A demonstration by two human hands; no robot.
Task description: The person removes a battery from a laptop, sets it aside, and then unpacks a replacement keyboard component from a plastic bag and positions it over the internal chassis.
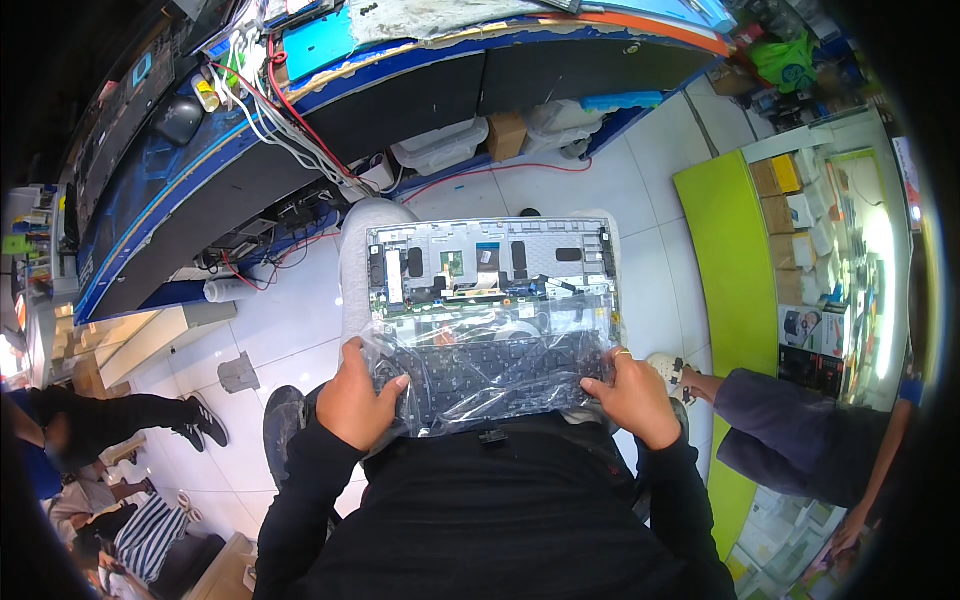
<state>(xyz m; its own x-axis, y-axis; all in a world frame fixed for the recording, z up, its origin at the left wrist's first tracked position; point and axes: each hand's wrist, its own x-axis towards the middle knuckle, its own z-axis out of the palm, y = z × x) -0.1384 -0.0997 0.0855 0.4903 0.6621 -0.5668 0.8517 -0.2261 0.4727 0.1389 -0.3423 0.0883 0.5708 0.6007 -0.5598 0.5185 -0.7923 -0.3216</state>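
Near side of laptop chassis [497, 272] | left hand [357, 402], right hand [641, 400] | holding bagged keyboard [490, 380]

Centre: two hands [362, 400] [642, 402], one keyboard [485, 375], one laptop base [425, 237].
One cardboard box [507, 136] upper centre, one green panel [728, 330] right, two sneakers [210, 420] (a pair) left.

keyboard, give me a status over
Left hand, right hand gripping clear plastic at opposite ends. Black keyboard visible through it. In the way: plastic, overlapping the opened laptop.

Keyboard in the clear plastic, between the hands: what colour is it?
Black. The keyboard shows best in the head view, the only one here.
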